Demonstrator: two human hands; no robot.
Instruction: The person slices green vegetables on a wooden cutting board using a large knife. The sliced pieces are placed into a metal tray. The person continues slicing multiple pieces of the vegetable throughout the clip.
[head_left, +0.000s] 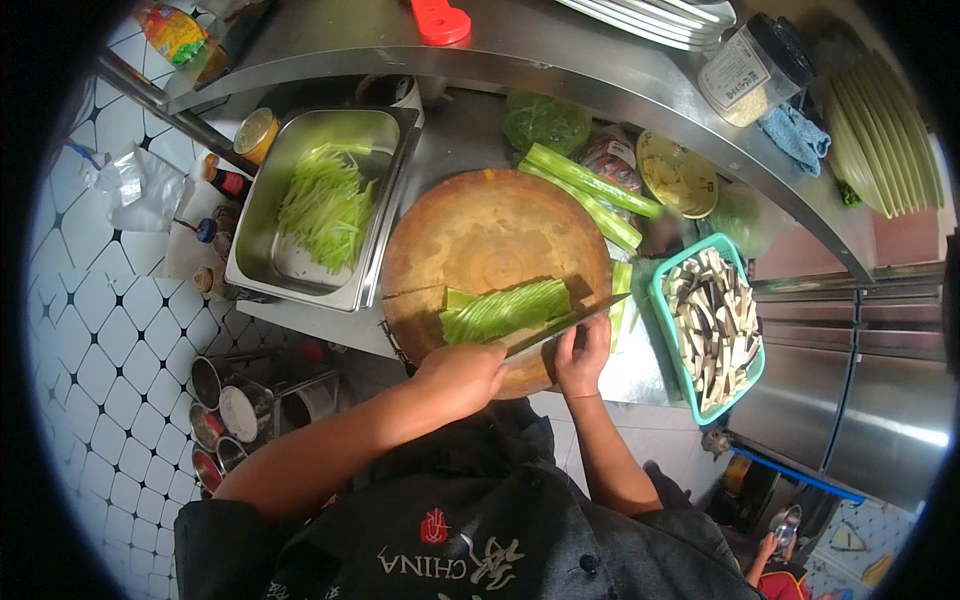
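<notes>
A kitchen knife (564, 325) lies slantwise over the near right part of a round wooden chopping block (495, 217). My left hand (459, 379) grips it at the handle end. My right hand (585, 358) is at the near side of the blade, close to the tip; whether its fingers pinch the blade is unclear. Just beyond the blade, thin green slices of what looks like celtuce (510, 311) lie overlapped in a row. Peeled green stems (592, 180) rest at the block's far right edge. Another pale green piece (620, 300) lies beside the block, partly behind the knife tip.
A steel pan (251, 247) with green shreds (326, 202) stands left. Right of the block is a teal basket (660, 330) of eggplant strips (712, 322). A steel shelf (330, 64) overhangs the back. Another person's hand (766, 546) holds a metal bowl (786, 523) at lower right.
</notes>
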